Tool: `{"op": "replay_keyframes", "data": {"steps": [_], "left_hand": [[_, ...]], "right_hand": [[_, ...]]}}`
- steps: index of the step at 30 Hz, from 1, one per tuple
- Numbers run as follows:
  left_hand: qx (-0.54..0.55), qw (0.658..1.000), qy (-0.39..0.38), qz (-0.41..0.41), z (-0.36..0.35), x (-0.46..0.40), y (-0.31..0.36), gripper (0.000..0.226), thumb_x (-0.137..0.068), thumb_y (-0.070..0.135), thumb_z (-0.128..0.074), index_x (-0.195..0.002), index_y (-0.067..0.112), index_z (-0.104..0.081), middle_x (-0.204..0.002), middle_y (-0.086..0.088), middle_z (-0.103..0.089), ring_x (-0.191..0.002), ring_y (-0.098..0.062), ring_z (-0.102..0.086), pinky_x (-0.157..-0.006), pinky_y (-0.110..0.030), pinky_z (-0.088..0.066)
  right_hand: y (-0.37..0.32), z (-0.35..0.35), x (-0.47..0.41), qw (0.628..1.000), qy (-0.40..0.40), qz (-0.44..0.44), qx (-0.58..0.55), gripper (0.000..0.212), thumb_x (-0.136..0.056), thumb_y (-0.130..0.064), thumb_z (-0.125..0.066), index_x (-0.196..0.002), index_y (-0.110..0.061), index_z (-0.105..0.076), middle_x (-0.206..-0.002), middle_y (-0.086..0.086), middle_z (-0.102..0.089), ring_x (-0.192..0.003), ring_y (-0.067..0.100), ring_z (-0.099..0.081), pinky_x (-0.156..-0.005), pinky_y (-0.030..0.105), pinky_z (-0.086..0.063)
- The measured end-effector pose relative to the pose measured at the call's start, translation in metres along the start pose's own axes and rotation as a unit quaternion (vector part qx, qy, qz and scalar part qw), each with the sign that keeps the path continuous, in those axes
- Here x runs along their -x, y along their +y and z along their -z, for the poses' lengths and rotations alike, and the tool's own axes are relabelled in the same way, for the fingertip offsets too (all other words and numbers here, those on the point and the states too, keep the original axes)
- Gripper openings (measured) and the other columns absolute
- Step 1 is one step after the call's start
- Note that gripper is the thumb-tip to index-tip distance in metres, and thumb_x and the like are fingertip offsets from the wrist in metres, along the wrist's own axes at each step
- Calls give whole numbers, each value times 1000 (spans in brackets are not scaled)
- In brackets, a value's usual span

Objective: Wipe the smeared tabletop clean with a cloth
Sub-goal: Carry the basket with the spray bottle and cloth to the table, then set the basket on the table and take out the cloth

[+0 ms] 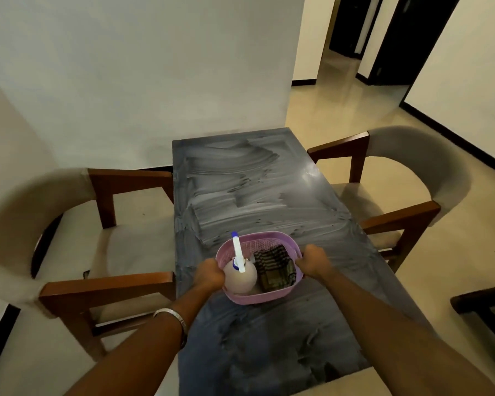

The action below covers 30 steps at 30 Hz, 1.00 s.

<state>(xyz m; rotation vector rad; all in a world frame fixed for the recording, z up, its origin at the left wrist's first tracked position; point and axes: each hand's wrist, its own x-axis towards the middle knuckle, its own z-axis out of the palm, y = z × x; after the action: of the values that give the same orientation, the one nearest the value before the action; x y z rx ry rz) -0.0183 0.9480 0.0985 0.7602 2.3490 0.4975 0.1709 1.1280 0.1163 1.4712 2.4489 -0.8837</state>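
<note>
A dark grey tabletop (240, 178) runs away from me, streaked all over with whitish smears. Over its near half is a pink plastic basket (269, 297). My left hand (209, 277) grips the basket's left rim and my right hand (312, 261) grips its right rim. Inside the basket a folded dark checked cloth (275, 268) lies on the right. A round pale spray bottle (240, 277) with a white and blue nozzle stands on the left. Whether the basket rests on the table or hangs just above it is unclear.
Cushioned wooden armchairs stand on both sides: one at the left (103, 224), one at the right (397, 201). A third chair's back (355, 381) is at the near edge. A wall closes the table's far end; a corridor (340, 75) opens at the back right.
</note>
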Motion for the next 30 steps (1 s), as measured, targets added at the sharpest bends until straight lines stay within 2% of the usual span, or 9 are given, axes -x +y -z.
{"op": "replay_keyframes", "data": {"steps": [3,6,10,13,17,21,25,28,30], "left_hand": [[-6,1000,9,14,-11,-2,12,19,-89,13,-62,-103,3,-71,-107,-17,-71,-100,-29,-67,-83,-35,-53],[-1,1000,10,22,-22,-2,16,17,-87,16,-66,-99,5,-72,-102,-15,-72,-97,-28,-67,-84,-35,-55],[4,999,20,35,-33,-1,14,14,-88,20,-67,-93,9,-71,-98,-11,-72,-89,-24,-66,-77,-31,-54],[14,999,24,32,-37,-4,13,13,-87,23,-69,-87,10,-70,-93,-11,-72,-84,-22,-66,-77,-32,-56],[22,999,28,39,-39,-5,13,13,-90,20,-65,-89,8,-70,-93,-12,-72,-89,-25,-68,-84,-38,-57],[40,997,41,53,-42,-5,13,13,-92,18,-62,-87,8,-69,-94,-13,-72,-87,-24,-66,-81,-35,-57],[74,994,48,57,-44,-3,11,17,-95,22,-58,-84,12,-65,-98,-13,-71,-90,-25,-66,-85,-38,-56],[97,994,34,48,-42,-1,9,20,-97,26,-55,-99,10,-66,-107,-13,-69,-98,-26,-64,-88,-38,-54],[119,992,32,35,-41,0,7,28,-98,27,-54,-118,9,-61,-118,-13,-66,-106,-27,-62,-90,-39,-52]], "right_hand": [[14,6,-11,1000,-8,8,3,43,-96,-16,-55,-55,-11,-43,-61,6,-47,-75,22,-52,-64,30,-38],[22,9,-18,999,-34,17,4,34,-96,-16,-55,-65,-2,-58,-76,16,-60,-78,27,-57,-67,34,-43],[30,5,-22,999,-39,31,6,42,-96,-18,-56,-56,-15,-45,-79,14,-58,-76,23,-56,-67,34,-45],[35,1,-25,999,-36,26,-11,29,-94,-16,-58,-69,-2,-62,-83,21,-65,-80,29,-64,-76,40,-54],[39,-2,-28,999,-33,33,-22,35,-93,-15,-59,-59,-11,-53,-78,17,-64,-74,23,-61,-68,35,-52],[40,-6,-31,998,-34,41,-30,23,-95,-16,-57,-79,-3,-67,-91,24,-72,-76,26,-64,-73,38,-55],[41,-6,-30,998,-38,32,-38,24,-95,-15,-58,-95,6,-71,-96,23,-72,-89,33,-70,-81,41,-58],[39,-4,-26,999,-9,23,-25,27,-94,-21,-60,-100,5,-68,-99,21,-71,-90,31,-68,-80,40,-57],[34,-1,-20,997,76,26,-23,26,-94,-22,-60,-107,1,-63,-102,16,-68,-91,28,-65,-76,37,-55]]}}
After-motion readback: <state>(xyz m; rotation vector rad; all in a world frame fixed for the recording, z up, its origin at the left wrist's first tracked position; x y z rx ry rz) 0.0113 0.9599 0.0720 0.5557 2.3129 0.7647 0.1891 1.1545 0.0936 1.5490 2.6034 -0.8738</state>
